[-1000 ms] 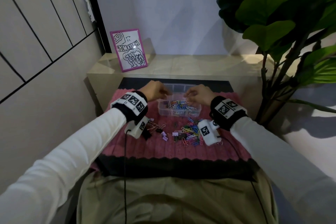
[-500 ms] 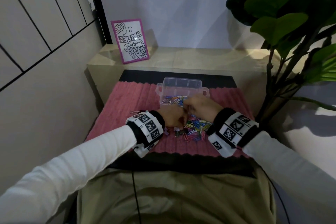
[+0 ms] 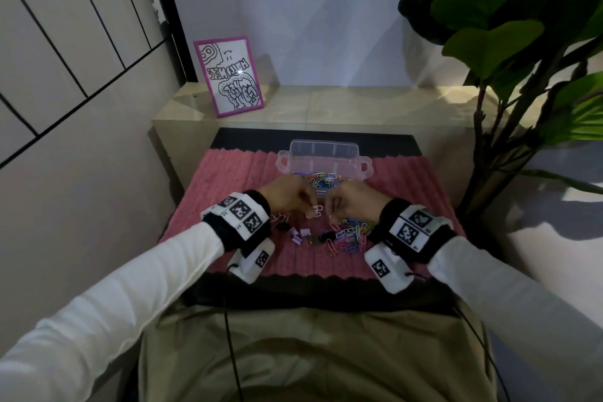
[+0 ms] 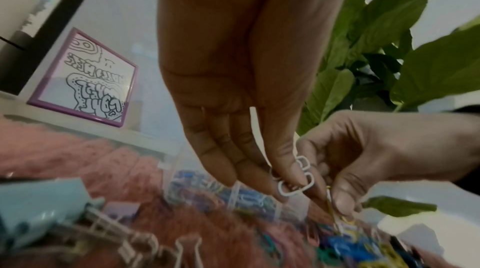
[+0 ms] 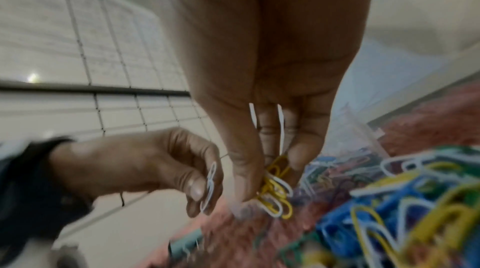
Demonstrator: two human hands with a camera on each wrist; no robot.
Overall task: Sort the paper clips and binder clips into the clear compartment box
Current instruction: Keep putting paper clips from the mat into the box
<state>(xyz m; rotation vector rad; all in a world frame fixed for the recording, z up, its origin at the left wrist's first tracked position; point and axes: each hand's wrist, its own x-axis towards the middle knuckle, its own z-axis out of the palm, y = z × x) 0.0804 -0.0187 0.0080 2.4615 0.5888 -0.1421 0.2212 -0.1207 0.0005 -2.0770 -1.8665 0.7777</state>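
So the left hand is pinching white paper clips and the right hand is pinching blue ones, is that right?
Not quite. The left hand does pinch white paper clips, but the right hand pinches yellow and white paper clips, not blue ones; the right wrist view shows it.

The right hand (image 5: pixel 262 91) is hanging down from the top of the right wrist view, its thumb and fingertips (image 5: pixel 244 182) pinching a small bunch of yellow and white wire paper clips (image 5: pixel 275 192). Just beside it, the left hand (image 5: pixel 145 165) is reaching in from the left edge, its thumb and forefinger nipping a white wire paper clip (image 5: pixel 209 186). Below both, a fuzzy pink ribbed mat (image 5: pixel 241 237) is lying blurred. At the lower right, a heap of blue, yellow, green and white paper clips (image 5: pixel 394 206) is filling the corner. A pale tiled wall with dark grid lines (image 5: pixel 78 63) is standing behind the hands.
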